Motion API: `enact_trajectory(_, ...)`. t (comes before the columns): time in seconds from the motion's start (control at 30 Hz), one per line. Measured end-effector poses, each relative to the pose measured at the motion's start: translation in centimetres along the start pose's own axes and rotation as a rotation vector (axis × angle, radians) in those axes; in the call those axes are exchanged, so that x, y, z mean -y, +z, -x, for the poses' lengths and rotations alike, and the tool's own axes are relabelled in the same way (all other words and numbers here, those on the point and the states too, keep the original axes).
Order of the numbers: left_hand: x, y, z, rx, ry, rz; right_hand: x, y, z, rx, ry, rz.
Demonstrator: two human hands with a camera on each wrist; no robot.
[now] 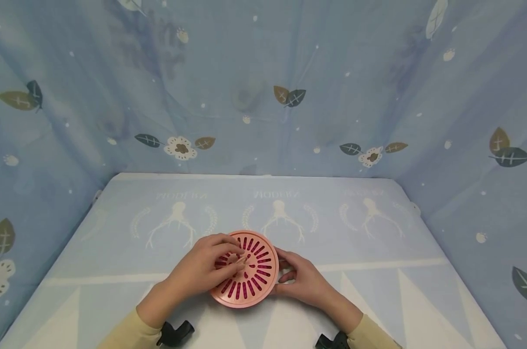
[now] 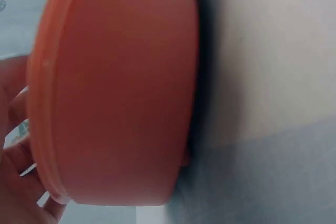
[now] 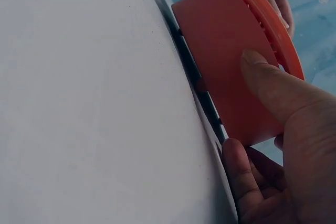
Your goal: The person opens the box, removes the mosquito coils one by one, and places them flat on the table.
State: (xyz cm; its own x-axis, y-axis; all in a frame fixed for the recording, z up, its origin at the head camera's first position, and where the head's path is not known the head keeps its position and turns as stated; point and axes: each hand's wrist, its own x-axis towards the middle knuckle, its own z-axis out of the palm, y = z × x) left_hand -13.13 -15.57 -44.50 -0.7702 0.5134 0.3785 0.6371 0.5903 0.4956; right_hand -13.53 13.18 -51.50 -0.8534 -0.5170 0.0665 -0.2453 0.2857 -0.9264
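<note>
A person is working at a desk [image 1: 377, 247] with a round pink container [image 2: 118, 87] sitting at the lower centre of the head view, its slotted lid [image 1: 256, 286] facing up. The left hand [image 1: 209, 266] is reaching over the lid from the left, its grip nearly closed, thumb and fingers pinching a small pale piece [image 1: 242, 261] at the lid's middle; how tightly cannot be told. The right hand [image 1: 302, 278] is holding the container at its right edge. The right wrist view is revealing what the head view is hiding: the right grip is parting only as far as the container's depth, its thumb [image 3: 265, 80] pressing on the side wall [image 3: 226, 51] and a fingertip [image 3: 234, 150] touching the bottom edge. A pale sliver is showing between wall and rim beside that thumb. The left wrist view is showing the smooth wall broadside, a dark shadow running beneath the base. Deep pink is showing through the slots [image 1: 264, 261], but whether it is contents or an inner surface cannot be told. Blue leaf-printed cloth [image 1: 255, 58] is filling the upper frame; black wrist devices [image 1: 176, 333] are showing at the bottom edge.
</note>
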Motion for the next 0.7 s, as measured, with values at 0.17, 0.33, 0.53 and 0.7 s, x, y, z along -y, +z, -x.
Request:
enact_trajectory(0.17, -0.2, 0.6, 0.1, -0.018, 0.046, 0.053, -0.2, 0.1, 0.1, 0.002, 0.006, 0.011)
enact_trajectory(0.33, -0.8, 0.9, 0.1, -0.036, -0.006, -0.014, -0.2, 0.1, 0.0, -0.004, -0.004, 0.011)
enact_trajectory(0.53, -1.2, 1.1, -0.2, -0.086, -0.013, -0.034, 0.9, 0.1, 0.0, -0.015, 0.009, 0.007)
enact_trajectory(0.7, -1.4, 0.9, -0.2, -0.114, -0.049, -0.018, 0.9, 0.0, 0.0, -0.013, 0.012, 0.023)
